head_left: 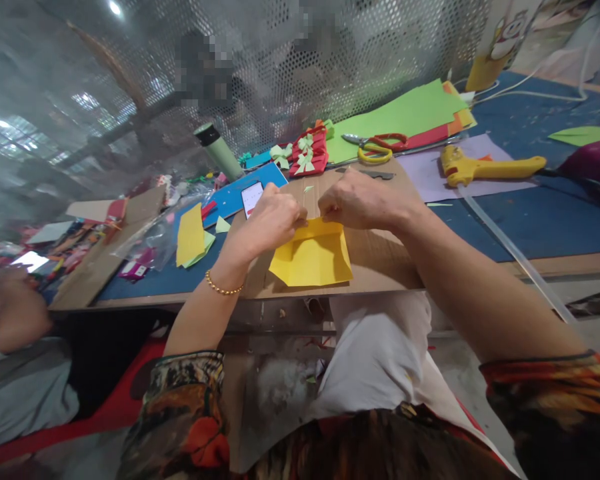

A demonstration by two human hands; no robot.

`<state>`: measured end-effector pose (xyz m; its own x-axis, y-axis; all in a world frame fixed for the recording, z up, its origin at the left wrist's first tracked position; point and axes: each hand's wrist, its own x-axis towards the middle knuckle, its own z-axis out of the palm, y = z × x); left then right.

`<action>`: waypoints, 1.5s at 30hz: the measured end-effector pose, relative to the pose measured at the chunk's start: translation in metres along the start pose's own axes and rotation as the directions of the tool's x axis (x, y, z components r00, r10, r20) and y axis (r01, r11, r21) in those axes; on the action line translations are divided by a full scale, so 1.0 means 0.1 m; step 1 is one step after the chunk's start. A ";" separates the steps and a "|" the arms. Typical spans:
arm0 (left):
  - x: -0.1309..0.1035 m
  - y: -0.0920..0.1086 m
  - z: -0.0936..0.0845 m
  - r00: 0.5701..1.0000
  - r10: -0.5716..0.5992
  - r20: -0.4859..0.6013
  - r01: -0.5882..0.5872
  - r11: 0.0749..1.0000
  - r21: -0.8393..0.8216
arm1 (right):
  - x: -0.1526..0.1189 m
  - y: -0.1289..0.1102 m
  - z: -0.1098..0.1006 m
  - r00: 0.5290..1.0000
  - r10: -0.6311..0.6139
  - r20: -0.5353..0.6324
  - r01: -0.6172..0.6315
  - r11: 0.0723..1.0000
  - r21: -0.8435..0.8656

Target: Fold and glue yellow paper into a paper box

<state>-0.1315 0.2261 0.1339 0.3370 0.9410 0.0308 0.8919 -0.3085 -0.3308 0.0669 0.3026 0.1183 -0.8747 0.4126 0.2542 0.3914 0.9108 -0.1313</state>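
A creased sheet of yellow paper (314,259) lies on the brown cardboard (385,263) near the table's front edge. My left hand (275,217) has its fingers closed on the upper left part of the sheet. At the upper right edge, my right hand (355,200) pinches the same paper, its fingers curled in. The far edge of the sheet is folded up between the two hands. Both thumbs are partly hidden.
Beyond the hands are scissors (375,148), a craft knife (380,175), a red piece with pale bows (310,153) and green sheets (395,120). A yellow glue gun (495,168) lies right. A phone (251,198) and bottle (220,152) stand left. Another person's arm (17,310) shows far left.
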 end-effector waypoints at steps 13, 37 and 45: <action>-0.03 0.00 -0.05 0.992 -0.086 0.093 0.072 0.987 0.144 | -0.01 -0.02 -0.02 1.000 0.013 -0.009 -0.013 0.999 -0.052; 0.01 -0.01 -0.15 0.984 -0.042 0.174 0.022 0.993 0.113 | -0.01 -0.05 -0.02 1.000 -0.020 -0.008 0.019 0.998 -0.067; 0.12 0.04 -0.21 0.990 -0.002 0.140 0.017 0.994 -0.106 | -0.02 -0.08 -0.04 1.000 0.007 -0.004 -0.007 0.996 -0.087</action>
<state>-0.1181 0.2331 0.1524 0.2899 0.9517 -0.1014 0.9243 -0.3059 -0.2284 0.0666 0.2945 0.1223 -0.8709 0.4190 0.2570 0.4212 0.9056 -0.0495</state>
